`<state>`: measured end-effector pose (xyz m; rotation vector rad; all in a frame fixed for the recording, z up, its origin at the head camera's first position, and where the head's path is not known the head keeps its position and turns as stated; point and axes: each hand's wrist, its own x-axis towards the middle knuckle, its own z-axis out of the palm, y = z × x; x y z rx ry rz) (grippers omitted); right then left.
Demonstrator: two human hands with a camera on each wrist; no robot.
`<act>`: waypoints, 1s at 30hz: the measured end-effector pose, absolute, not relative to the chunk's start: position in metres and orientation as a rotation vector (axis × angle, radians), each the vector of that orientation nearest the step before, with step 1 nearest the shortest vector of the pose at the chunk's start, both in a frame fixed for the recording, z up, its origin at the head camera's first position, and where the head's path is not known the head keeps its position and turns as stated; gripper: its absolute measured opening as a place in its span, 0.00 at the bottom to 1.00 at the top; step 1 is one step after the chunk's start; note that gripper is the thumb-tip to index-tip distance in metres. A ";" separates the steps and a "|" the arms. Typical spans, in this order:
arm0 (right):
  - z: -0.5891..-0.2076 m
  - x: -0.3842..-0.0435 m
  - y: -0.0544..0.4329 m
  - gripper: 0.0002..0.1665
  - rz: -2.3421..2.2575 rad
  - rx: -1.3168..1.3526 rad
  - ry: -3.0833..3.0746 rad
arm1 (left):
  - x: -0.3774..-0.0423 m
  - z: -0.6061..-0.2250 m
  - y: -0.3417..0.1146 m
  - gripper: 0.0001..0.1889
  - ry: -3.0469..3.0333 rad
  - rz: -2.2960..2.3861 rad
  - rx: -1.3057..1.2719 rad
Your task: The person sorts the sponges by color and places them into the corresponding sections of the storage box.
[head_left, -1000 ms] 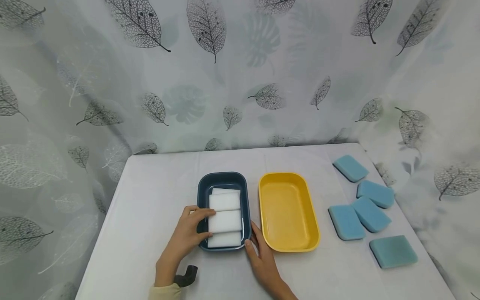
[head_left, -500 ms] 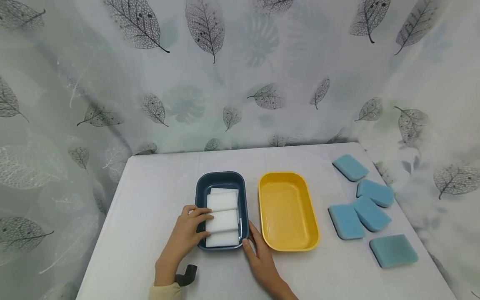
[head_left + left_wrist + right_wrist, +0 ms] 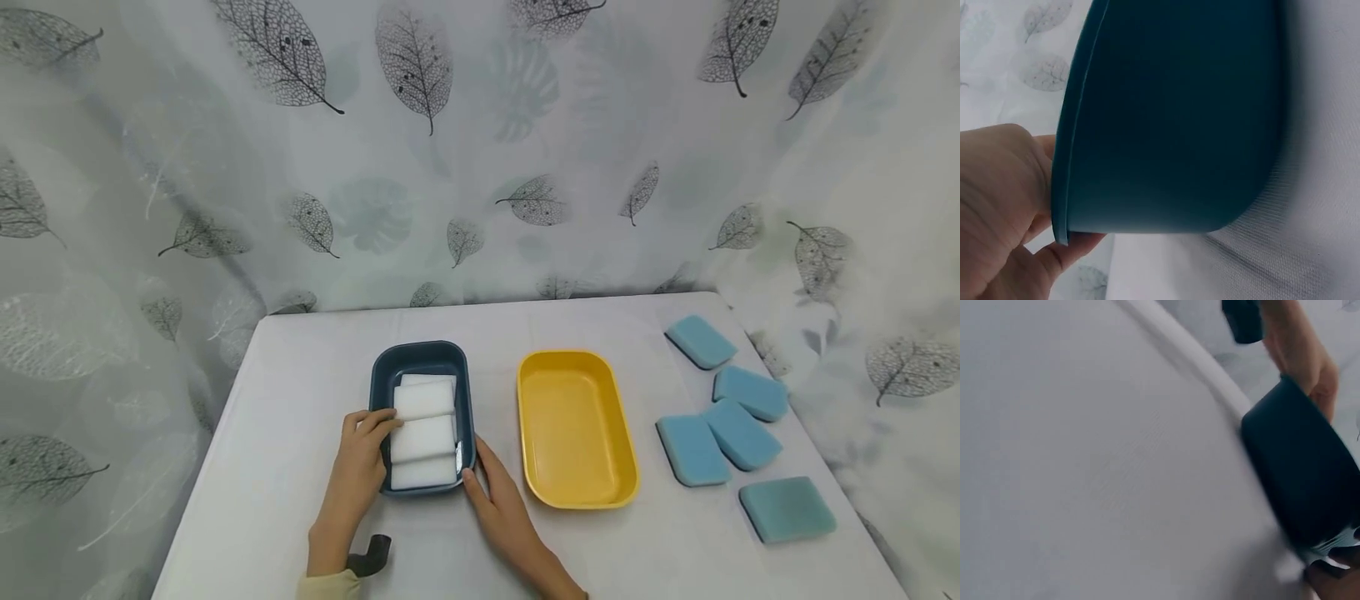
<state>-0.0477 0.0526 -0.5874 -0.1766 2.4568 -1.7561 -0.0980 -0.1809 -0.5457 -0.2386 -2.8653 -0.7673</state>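
A dark blue rectangular tray (image 3: 420,357) stands on the white table, left of centre in the head view. Overlapping white sponges (image 3: 423,438) lie in a row inside it. My left hand (image 3: 358,463) grips the tray's left rim, its fingertips reaching over to the edge of the white sponges. At the near right corner my right hand (image 3: 504,515) holds the tray, thumb at the front rim and fingers along the right side. In the left wrist view the tray wall (image 3: 1172,125) fills the middle, with the left hand (image 3: 997,194) at its rim.
A yellow tray (image 3: 577,433) stands to the right with nothing in it. Several blue sponges (image 3: 693,450) lie spread along the table's right side, some overlapping. A leaf-patterned curtain (image 3: 465,167) hangs behind the white table (image 3: 300,367). A dark curved piece (image 3: 370,557) sits at the left wrist.
The blue tray has slid left with its white sponges, both hands moving along with it, so the gap to the yellow tray is wider. The left thumb has dropped from sight inside the tray.
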 end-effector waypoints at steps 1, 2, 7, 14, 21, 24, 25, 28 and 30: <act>-0.585 -0.049 0.052 0.37 -1.752 -0.159 2.434 | -0.098 -0.546 -0.182 0.23 -2.863 -0.771 -0.223; -0.583 -0.049 0.052 0.38 -1.745 -0.149 2.421 | -0.098 -0.545 -0.182 0.22 -2.856 -0.777 -0.209; -0.569 -0.046 0.057 0.42 -1.696 -0.122 2.406 | -0.096 -0.541 -0.178 0.16 -2.806 -0.815 -0.135; -0.540 -0.039 0.079 0.35 -1.794 -0.094 2.276 | -0.084 -0.533 -0.158 0.15 -2.534 -0.937 -0.128; -0.519 -0.029 0.111 0.21 -1.997 0.011 2.209 | -0.075 -0.531 -0.126 0.19 -2.342 -1.271 -0.151; -0.516 -0.026 0.126 0.18 -2.048 0.015 2.260 | -0.071 -0.532 -0.111 0.21 -2.339 -1.459 -0.135; -0.515 -0.025 0.131 0.18 -2.067 0.012 2.285 | -0.070 -0.532 -0.106 0.22 -2.336 -1.544 -0.134; -0.515 -0.025 0.148 0.17 -2.095 0.061 2.385 | -0.066 -0.531 -0.089 0.22 -2.312 -1.832 -0.144; -0.514 -0.025 0.158 0.18 -2.114 0.129 2.440 | -0.065 -0.531 -0.077 0.21 -2.292 -2.020 -0.165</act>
